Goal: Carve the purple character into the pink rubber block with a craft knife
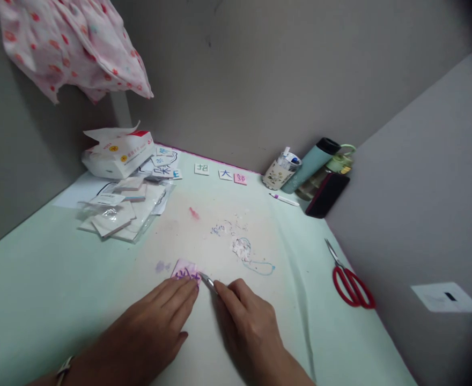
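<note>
A small pink square block [186,266] with purple characters drawn on it lies flat on the table in front of me. My left hand [151,316] rests with straight fingers over its near part, fingertips pressing on it and the thumb apart from it. Between the fingers of my right hand [248,316] is a silver craft knife [209,281]. Its tip meets the right edge of the block, near the purple strokes. The lower part of the block is hidden under my left fingers.
Eraser-like shavings [241,249] lie beyond my hands. Red-handled scissors [351,284] are at right. Along the back stand a pen cup [278,176], a teal bottle [310,165] and a phone [327,194]. Bagged blocks [127,209] and a tissue box [119,153] occupy the left.
</note>
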The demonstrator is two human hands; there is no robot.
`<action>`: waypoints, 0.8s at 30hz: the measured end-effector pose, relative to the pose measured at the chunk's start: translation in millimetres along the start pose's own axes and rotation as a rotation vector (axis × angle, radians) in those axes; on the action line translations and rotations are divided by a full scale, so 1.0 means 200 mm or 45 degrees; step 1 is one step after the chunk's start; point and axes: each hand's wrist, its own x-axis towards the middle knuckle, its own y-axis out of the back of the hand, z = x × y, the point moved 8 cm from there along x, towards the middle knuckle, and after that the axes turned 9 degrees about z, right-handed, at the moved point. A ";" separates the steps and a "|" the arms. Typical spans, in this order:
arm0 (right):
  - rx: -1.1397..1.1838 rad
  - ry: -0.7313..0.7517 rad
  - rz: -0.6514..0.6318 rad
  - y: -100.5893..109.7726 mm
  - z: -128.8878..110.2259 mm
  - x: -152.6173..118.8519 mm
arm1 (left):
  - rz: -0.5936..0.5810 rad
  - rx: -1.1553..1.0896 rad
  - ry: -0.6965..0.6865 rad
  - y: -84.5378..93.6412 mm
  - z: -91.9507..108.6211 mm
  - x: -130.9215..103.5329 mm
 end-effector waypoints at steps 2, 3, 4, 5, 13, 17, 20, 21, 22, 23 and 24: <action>0.002 0.018 0.009 0.00 0.00 0.01 | 0.000 -0.009 -0.020 0.00 0.01 0.00; 0.003 0.026 -0.003 -0.01 0.00 0.01 | -0.010 -0.009 -0.040 0.00 0.01 0.00; 0.005 0.028 -0.024 -0.01 0.00 0.02 | -0.026 -0.006 -0.060 -0.01 0.01 0.00; 0.006 0.030 -0.042 -0.01 0.00 0.03 | -0.033 0.000 -0.066 0.00 0.01 0.00; -0.002 -0.040 -0.300 0.00 0.05 0.10 | -0.050 -0.024 -0.043 -0.01 0.00 -0.01; -0.019 0.001 -0.256 0.02 0.05 0.12 | -0.040 -0.058 -0.047 -0.02 -0.01 -0.02; -0.034 0.023 -0.232 0.03 0.05 0.13 | -0.052 -0.035 -0.090 -0.01 0.00 -0.01; -0.036 0.028 -0.244 0.03 0.05 0.14 | -0.058 -0.028 -0.089 -0.01 0.00 -0.01; -0.038 0.034 -0.256 0.03 0.05 0.14 | -0.063 -0.023 -0.088 -0.01 0.00 -0.01; -0.040 0.038 -0.274 0.03 0.04 0.15 | -0.065 -0.022 -0.092 -0.01 0.00 0.00; -0.039 0.044 -0.293 0.03 0.04 0.16 | -0.052 -0.020 -0.084 -0.01 0.00 0.00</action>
